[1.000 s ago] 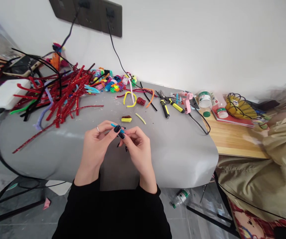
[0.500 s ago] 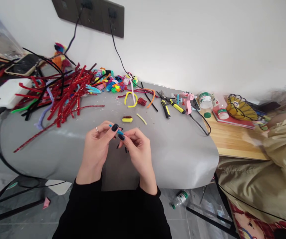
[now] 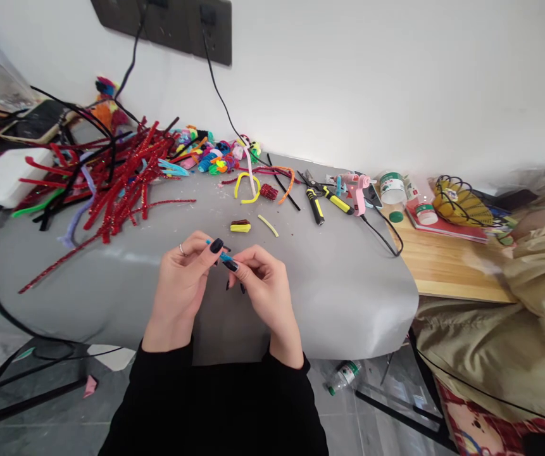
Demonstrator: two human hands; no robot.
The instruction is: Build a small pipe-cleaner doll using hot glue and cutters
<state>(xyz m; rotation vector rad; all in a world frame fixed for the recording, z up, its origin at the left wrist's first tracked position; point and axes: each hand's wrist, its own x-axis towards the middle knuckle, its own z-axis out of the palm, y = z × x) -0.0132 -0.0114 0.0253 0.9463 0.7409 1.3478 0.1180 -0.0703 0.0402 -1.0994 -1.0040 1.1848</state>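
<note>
Blue strip [image 3: 225, 257] between both hands, on the near side of the yellow-and-brown block [image 3: 240, 226].
The left hand [image 3: 183, 282] and the right hand [image 3: 263, 282] each pinch the blue strip between thumb and fingers; the grip on the underside is hidden. Neither hand is nearer: the left hand holds the far-left part, the right hand the near-right part, so the strip's visible long axis slants from far left to near right across the fingertips. The block lies on the gray tabletop [image 3: 348, 297], just beyond the fingertips and touching neither hand. Right of the block, apart from it, lies a pale yellow strip [image 3: 268, 225]; beyond the block and slightly right, a red bundle [image 3: 268, 192]; farther right and beyond, the pliers [image 3: 316, 206].
</note>
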